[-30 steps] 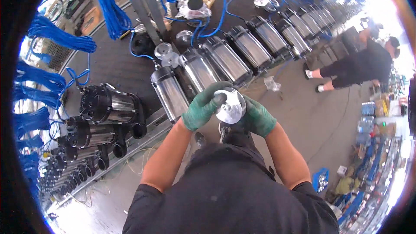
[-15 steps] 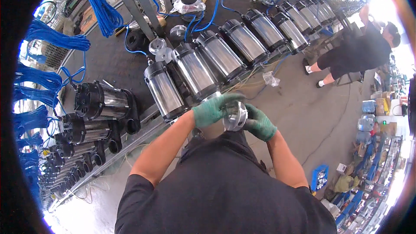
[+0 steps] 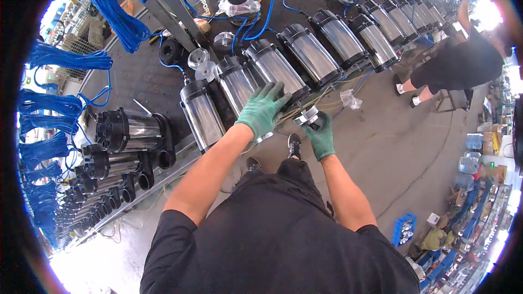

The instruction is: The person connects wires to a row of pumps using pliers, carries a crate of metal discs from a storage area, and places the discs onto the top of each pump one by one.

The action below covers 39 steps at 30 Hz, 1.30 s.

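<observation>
My left hand (image 3: 261, 111), in a green glove, lies with stretched fingers over the lower part of a shiny steel pump motor (image 3: 237, 80). Whether it presses on the motor or hovers just above it, I cannot tell. To its right, my right hand (image 3: 320, 135), also gloved in green, grips a round silver metal end piece (image 3: 306, 116), holding it off the bench edge near the lower ends of the motors. Another steel motor (image 3: 200, 114) with a black cap leans to the left of my left hand, and a further one (image 3: 277, 68) lies on its right.
More steel motors with blue cables run along the dark bench (image 3: 136, 73) to the upper right. Black-capped pump units (image 3: 131, 130) line the left edge. Blue cable coils (image 3: 106, 5) hang at upper left. A person (image 3: 463, 68) stands at right. A blue crate (image 3: 403, 229) sits on the floor.
My left hand has let go of the metal end piece and moved up and left over the motor. My right hand has carried the piece up and slightly right.
</observation>
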{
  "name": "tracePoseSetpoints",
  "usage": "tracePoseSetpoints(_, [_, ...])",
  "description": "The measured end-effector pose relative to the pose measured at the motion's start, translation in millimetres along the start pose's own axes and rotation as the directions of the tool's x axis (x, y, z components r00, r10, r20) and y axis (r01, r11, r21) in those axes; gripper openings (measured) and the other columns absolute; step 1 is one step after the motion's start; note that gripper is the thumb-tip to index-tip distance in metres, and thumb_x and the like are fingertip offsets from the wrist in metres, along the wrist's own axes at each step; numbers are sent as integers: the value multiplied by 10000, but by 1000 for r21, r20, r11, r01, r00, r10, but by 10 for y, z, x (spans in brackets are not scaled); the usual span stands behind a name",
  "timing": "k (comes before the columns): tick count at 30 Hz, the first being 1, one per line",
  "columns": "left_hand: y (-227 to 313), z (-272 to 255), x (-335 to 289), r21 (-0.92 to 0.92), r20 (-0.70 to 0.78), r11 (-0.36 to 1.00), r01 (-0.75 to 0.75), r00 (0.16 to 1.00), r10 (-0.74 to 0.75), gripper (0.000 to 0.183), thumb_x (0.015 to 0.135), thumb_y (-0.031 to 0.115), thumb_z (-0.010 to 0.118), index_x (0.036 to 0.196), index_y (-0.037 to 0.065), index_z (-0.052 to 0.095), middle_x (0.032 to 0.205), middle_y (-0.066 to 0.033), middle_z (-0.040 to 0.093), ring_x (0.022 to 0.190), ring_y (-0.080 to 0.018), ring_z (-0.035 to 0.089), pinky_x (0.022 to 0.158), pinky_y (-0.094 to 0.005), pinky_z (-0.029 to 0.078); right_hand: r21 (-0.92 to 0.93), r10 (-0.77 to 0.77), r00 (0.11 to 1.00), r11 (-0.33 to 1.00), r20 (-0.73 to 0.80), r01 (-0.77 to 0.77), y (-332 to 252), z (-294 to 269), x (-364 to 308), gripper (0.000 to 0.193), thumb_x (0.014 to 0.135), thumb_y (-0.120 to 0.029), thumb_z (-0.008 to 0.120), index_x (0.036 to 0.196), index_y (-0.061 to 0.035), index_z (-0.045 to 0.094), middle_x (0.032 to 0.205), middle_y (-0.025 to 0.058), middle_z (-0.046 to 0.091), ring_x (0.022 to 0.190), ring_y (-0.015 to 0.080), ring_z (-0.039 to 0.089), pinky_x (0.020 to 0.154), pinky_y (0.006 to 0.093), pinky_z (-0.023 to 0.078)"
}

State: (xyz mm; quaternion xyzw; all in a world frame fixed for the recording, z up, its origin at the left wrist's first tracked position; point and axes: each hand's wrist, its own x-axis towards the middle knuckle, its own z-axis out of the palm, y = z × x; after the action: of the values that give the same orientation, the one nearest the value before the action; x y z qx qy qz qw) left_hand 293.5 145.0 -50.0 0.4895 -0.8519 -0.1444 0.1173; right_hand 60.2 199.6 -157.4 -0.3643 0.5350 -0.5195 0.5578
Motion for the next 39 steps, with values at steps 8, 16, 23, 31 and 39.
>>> tracePoseSetpoints(8, [-49,-9,28,7,15,1000,-21,1000,21,597,839,178,693,1421,237,576,1599,-160,357,1426,-427,386,1141,-518,384,-28,-1,1000,1000,20,1,-67,60,-21,704,789,34,769,1354,-56,358,1244,118,575,1101,210,620,929,354,535])
tracePoseSetpoints(16, [-51,13,109,-1,-12,998,-65,998,65,579,837,248,706,1405,252,596,1582,-195,371,1398,-464,405,1118,-540,396,-123,-10,999,992,30,14,3,20,261,625,793,15,756,1314,-48,417,1207,95,597,1102,194,614,927,342,529])
tracePoseSetpoints(23, [-114,-40,72,-25,21,998,-65,998,66,556,796,199,689,1349,228,638,1541,-198,428,1408,-421,408,1149,-501,378,204,304,906,906,293,-370,-308,74,435,465,888,-134,761,1286,-17,551,1298,85,578,1130,201,586,959,368,519])
tracePoseSetpoints(31, [-112,62,-124,-73,-103,997,-6,995,-2,522,821,275,732,1334,273,638,1580,-135,397,1429,-410,401,1155,-532,357,148,233,957,954,172,-259,8,-18,438,386,970,-210,690,1286,-40,548,1258,88,600,1078,221,624,864,369,542])
tracePoseSetpoints(39, [-111,3,-114,-94,-71,996,0,997,-7,524,845,275,710,1359,259,610,1560,-138,417,1435,-405,393,1166,-529,347,-325,218,959,933,178,-152,-284,-177,519,329,995,-205,657,1258,-43,546,1140,70,608,971,179,609,767,327,551])
